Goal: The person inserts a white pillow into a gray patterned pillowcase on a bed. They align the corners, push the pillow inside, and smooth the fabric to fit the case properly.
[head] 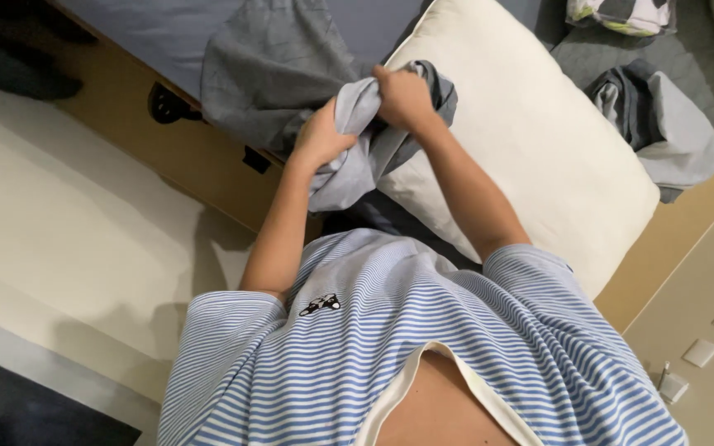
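Pillowcase (357, 157), one, grey, bunched in both hands, left (320, 136), right (402, 95); one white pillow (539, 140)

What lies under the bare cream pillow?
The cream pillow rests on a grey-sheeted bed; both hands, left hand and right hand, bunch a grey pillowcase at its corner. Anything beneath is covered.

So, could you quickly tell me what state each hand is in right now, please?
Left hand: closed, gripping the bunched grey pillowcase.
Right hand: closed, gripping the same grey pillowcase over the white pillow.
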